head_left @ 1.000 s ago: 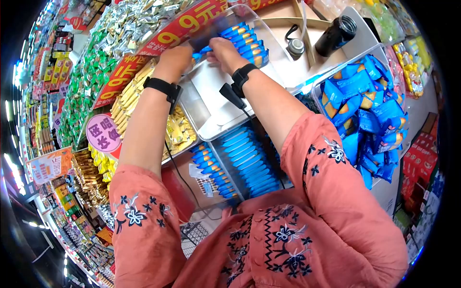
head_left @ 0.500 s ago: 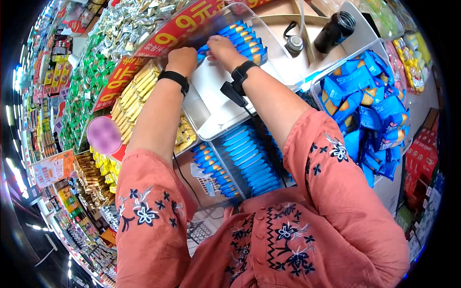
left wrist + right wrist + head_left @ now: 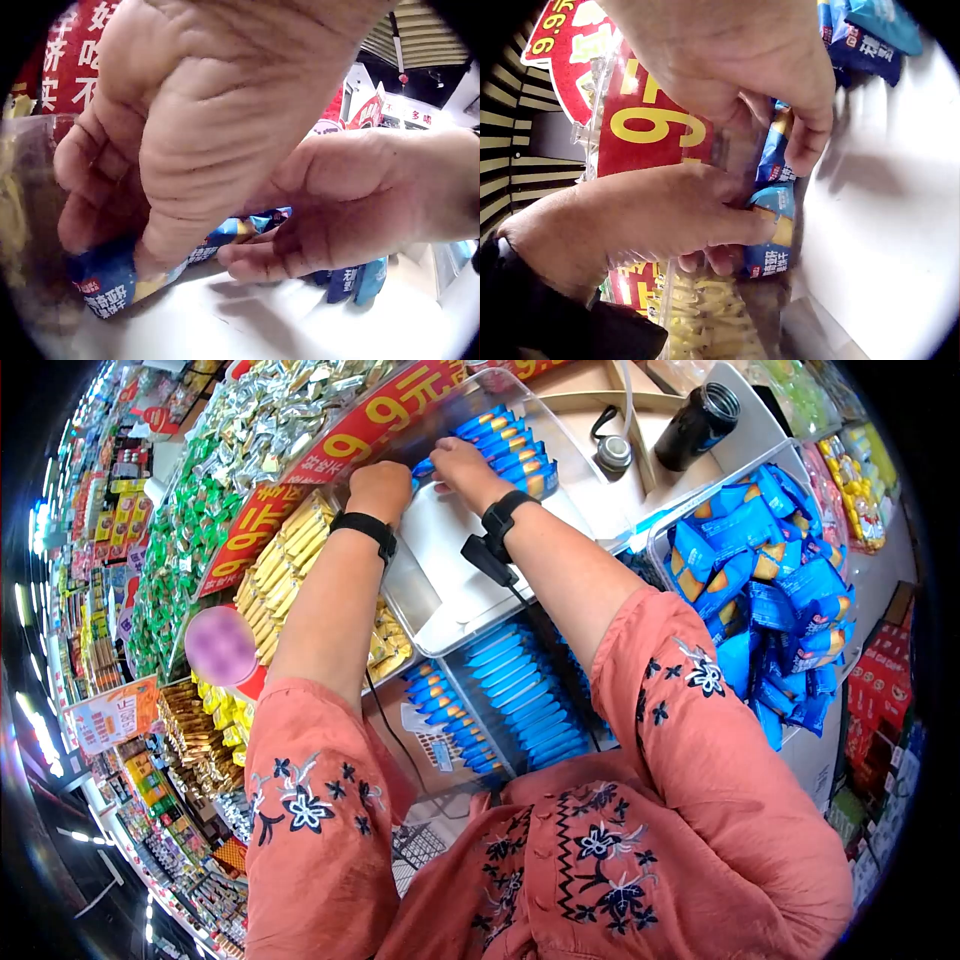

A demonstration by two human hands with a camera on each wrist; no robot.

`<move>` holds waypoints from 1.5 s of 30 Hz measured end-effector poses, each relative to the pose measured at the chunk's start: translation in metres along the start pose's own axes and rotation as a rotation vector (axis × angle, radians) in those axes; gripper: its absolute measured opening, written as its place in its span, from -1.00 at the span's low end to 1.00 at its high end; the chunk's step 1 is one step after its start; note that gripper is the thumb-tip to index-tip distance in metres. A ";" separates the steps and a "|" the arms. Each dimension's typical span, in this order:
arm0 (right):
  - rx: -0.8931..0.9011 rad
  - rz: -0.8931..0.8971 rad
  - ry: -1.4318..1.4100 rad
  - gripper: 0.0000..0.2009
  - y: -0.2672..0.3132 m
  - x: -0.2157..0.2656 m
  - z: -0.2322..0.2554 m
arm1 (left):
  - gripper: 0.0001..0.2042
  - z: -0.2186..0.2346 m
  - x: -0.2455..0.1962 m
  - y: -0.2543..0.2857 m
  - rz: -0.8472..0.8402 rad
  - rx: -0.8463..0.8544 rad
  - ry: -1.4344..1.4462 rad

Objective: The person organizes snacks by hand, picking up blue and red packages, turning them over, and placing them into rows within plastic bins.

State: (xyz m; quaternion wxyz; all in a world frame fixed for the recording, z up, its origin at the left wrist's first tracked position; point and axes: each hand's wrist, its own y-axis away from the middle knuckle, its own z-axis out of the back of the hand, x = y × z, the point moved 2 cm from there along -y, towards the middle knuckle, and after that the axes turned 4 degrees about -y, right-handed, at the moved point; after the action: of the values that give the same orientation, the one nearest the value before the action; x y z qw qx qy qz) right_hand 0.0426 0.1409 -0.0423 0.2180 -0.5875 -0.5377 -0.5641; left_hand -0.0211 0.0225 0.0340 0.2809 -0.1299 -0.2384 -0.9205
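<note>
In the left wrist view my left hand (image 3: 202,127) pinches a blue packet (image 3: 112,279) between thumb and curled fingers, low over the white bin floor. My right hand (image 3: 742,60) pinches a second blue packet (image 3: 775,150) in the right wrist view, just beside the first one. From the head view, both hands are inside the clear bin (image 3: 408,610), the left hand (image 3: 380,490) at its left wall and the right hand (image 3: 468,470) next to a row of blue packets (image 3: 515,445). The left fingertips are hidden in the head view.
A black bottle (image 3: 698,426) and a round lid (image 3: 613,453) stand right of the bin. Loose blue packets (image 3: 770,590) fill a container at the right. Blue packets (image 3: 520,695) stand in rows nearer the body. Yellow sticks (image 3: 290,560) lie left, behind a red sign (image 3: 375,415).
Over the last second my left hand and forearm have moved slightly right and uncovered more of the bin's left part. My right hand has stayed nearly still.
</note>
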 end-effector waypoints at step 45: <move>-0.005 0.100 0.223 -0.79 -0.003 -0.013 0.004 | -0.59 -0.029 -0.047 -0.013 0.149 0.193 0.355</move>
State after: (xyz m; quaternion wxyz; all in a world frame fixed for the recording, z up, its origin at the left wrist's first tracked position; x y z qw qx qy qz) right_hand 0.0444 0.1406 -0.0568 0.3030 -0.5476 -0.4786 -0.6158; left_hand 0.0060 0.0381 -0.0129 0.3970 0.0445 -0.2618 -0.8786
